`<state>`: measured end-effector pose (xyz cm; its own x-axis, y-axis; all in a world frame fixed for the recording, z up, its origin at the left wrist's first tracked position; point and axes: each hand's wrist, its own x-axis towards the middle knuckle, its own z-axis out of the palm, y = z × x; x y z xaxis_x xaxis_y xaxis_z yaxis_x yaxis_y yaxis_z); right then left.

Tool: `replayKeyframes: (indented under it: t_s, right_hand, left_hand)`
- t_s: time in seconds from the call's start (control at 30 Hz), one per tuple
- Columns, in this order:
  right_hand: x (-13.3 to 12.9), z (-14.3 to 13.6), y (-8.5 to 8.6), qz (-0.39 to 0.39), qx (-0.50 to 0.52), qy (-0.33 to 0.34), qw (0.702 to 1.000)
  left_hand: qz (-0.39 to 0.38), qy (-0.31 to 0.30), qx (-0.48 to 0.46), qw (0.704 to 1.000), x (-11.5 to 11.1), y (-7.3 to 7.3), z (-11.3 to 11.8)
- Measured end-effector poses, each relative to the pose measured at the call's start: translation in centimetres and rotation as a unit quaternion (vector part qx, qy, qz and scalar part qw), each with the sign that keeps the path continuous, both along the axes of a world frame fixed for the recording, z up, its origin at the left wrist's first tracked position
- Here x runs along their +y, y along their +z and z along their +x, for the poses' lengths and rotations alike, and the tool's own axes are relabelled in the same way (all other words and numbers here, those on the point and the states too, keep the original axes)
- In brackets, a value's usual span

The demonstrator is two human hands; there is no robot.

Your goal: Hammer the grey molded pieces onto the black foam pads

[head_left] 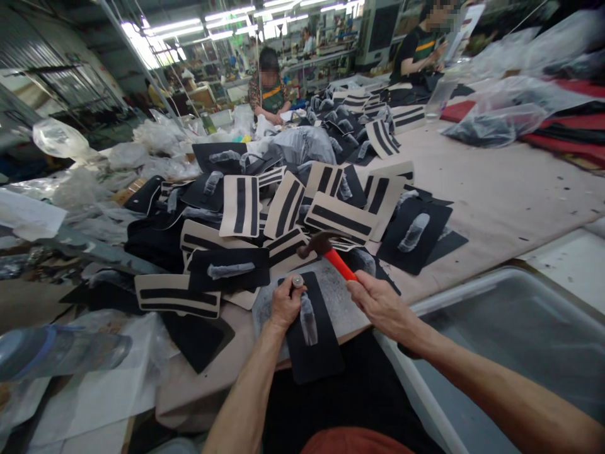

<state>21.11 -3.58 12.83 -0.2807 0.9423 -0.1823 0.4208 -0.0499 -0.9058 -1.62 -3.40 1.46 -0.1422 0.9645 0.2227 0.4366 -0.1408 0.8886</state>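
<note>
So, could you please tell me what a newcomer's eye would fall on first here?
Most likely the hammer with its bright orange-red handle, held in the right grip near the middle of the view. Next, probably the beige panels with black stripes, heaped on the table just beyond it. The large plastic bin at lower right may also stand out.

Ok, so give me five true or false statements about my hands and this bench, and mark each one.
1. The right hand grips a hammer with a red-orange handle. True.
2. The left hand is empty. False: it holds a round-topped metal tool.
3. The black panel by the left hand carries a plastic-wrapped strip. True.
4. The hammer head rests on the metal tool. False: the two are apart.
5. The large grey bin stands on the person's left. False: the bin is on the right.
</note>
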Motion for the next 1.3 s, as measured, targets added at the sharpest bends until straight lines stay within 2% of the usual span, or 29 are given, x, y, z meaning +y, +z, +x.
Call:
replayKeyframes:
  t_s: [0.07,0.1,0.2,0.27,0.33,0.43,0.47,0.5,0.6,0.63,0.67,0.8,0.87,0.93,1.0,1.07,1.1,1.2,1.27,1.3]
  right_hand:
    - [0.0,-0.4,1.1,0.158,-0.087,0.001,0.984]
    - [0.1,-0.6,1.2,0.204,-0.128,0.014,0.97]
    - [0.7,-0.8,1.3,0.24,-0.247,0.117,0.932]
    - [1.3,-0.9,2.3,0.24,-0.286,0.158,0.914]
    - [1.6,-1.2,4.1,0.271,-0.258,0.113,0.921]
    - [1.5,-1.7,5.8,0.33,-0.176,-0.044,0.927]
    - [1.3,-1.8,5.7,0.334,-0.169,-0.06,0.925]
    - [1.1,-1.9,5.1,0.324,-0.183,-0.044,0.927]
    - [0.7,-1.4,2.2,0.234,-0.284,0.11,0.923]
    - [0.7,-1.0,1.4,0.202,-0.31,0.141,0.918]
    - [0.8,-0.6,0.7,0.18,-0.325,0.15,0.916]
    - [1.6,1.0,-1.2,0.119,-0.325,0.102,0.933]
    - [1.9,1.5,-2.7,0.056,-0.314,0.103,0.942]
    - [1.8,1.6,-4.3,0.012,-0.329,0.106,0.938]
    - [1.4,1.1,-5.4,0.055,-0.375,0.089,0.921]
    - [0.6,-0.1,-5.4,0.178,-0.394,0.084,0.898]
    - [0.1,-0.9,-5.0,0.244,-0.378,0.107,0.887]
    - [-1.1,-3.4,-3.2,0.364,-0.291,0.277,0.84]
    - [-1.7,-4.8,-2.4,0.385,-0.27,0.377,0.798]
    - [-1.9,-5.5,-2.2,0.391,-0.273,0.402,0.782]
  left_hand:
    - [-0.003,-0.001,0.002,1.0,0.1,0.0,-0.1]
    - [-0.004,0.001,0.008,1.0,0.1,0.0,-0.2]
    - [-0.01,0.015,0.031,0.999,0.4,0.0,-0.4]
    - [-0.014,0.02,0.034,0.999,0.4,-0.1,-0.4]
    - [-0.013,0.012,0.022,1.0,0.4,-0.1,-0.4]
    - [-0.007,0.004,0.002,1.0,0.4,0.1,-0.4]
    - [-0.006,0.006,0.0,1.0,0.4,0.1,-0.4]
    - [-0.006,0.006,0.002,1.0,0.4,0.1,-0.4]
    - [-0.014,0.0,0.026,1.0,0.3,0.1,-0.5]
    - [-0.016,-0.003,0.032,0.999,0.3,0.0,-0.5]
    - [-0.016,-0.004,0.033,0.999,0.3,0.0,-0.5]
    - [-0.011,0.0,0.004,1.0,0.4,-0.2,-0.5]
    - [-0.016,0.002,-0.006,1.0,0.4,-0.2,-0.5]
    - [-0.02,0.002,-0.007,1.0,0.4,-0.2,-0.5]
    - [-0.021,0.007,-0.011,1.0,0.3,-0.3,-0.5]
    - [-0.024,0.016,-0.022,0.999,0.4,-0.4,-0.5]
    - [-0.028,0.02,-0.032,0.999,0.4,-0.4,-0.4]
    - [-0.047,0.039,-0.102,0.993,0.9,-0.5,-0.3]
    - [-0.065,0.07,-0.167,0.981,1.3,-0.3,-0.2]
    - [-0.074,0.09,-0.195,0.974,1.5,-0.2,-0.2]
